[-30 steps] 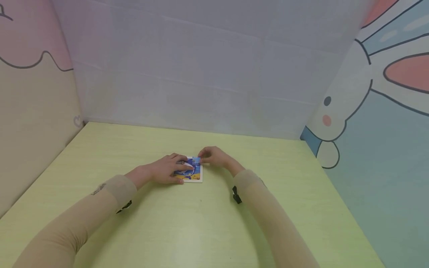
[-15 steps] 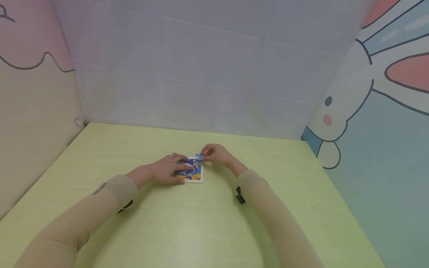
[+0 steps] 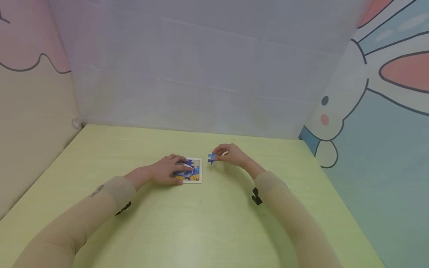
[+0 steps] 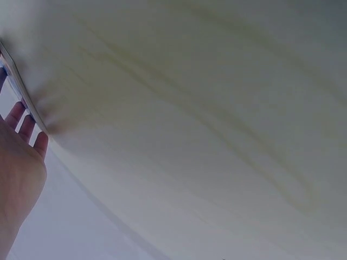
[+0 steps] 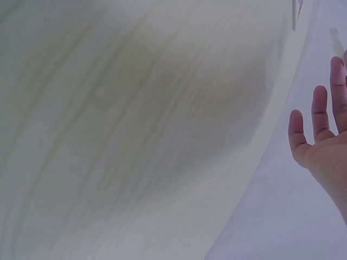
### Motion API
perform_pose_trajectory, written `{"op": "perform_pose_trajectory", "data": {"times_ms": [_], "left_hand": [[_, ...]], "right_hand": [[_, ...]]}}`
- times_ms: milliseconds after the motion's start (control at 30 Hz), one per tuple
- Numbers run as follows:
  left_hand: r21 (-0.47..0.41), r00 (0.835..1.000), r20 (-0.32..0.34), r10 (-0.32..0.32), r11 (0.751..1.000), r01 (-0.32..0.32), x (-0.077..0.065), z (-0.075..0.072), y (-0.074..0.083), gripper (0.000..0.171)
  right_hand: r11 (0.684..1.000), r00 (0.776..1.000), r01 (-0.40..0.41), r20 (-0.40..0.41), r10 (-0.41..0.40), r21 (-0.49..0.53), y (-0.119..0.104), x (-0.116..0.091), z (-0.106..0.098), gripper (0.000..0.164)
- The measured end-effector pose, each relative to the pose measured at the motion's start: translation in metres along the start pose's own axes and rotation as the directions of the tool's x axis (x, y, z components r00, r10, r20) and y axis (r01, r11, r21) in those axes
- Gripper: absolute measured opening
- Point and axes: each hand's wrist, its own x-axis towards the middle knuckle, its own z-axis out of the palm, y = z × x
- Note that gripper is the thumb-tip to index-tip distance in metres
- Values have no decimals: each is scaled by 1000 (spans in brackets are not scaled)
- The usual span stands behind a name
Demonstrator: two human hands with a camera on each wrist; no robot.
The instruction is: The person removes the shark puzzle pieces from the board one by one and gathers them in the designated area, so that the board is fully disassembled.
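A small square jigsaw puzzle (image 3: 196, 175) with a white frame and a blue and yellow picture lies on the table. My left hand (image 3: 166, 170) rests on its left part with the fingers spread, covering much of the picture. At the puzzle's upper right a pale patch of bare backing shows. Just right of the frame, my right hand (image 3: 231, 155) pinches a blue puzzle piece (image 3: 211, 158) between thumb and fingers, held apart from the puzzle. In the right wrist view the piece (image 5: 337, 42) appears pale at the edge, beside the raised fingers (image 5: 320, 105).
The pale yellow-green table (image 3: 187, 227) extends around both hands. A whitish sheet (image 3: 194, 67) hangs behind its far edge. Walls with cartoon drawings stand at the left and right, a rabbit (image 3: 338, 108) on the right one.
My right hand has lifted the blue piece out of the puzzle's upper right corner and carried it right, baring the pale backing. The left hand has stayed on the puzzle.
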Motion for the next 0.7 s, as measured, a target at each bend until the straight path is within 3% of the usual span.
{"op": "perform_pose_trajectory", "data": {"times_ms": [233, 700], "left_hand": [[4, 1000, 5, -13, 1000, 13, 0, 3, 0, 56], [8, 1000, 11, -13, 1000, 13, -2, -2, 6, 56]], "right_hand": [[1000, 1000, 20, -11, -20, -23, 19, -16, -24, 23], [996, 995, -50, -91, 43, -73, 59, -35, -66, 23]]}}
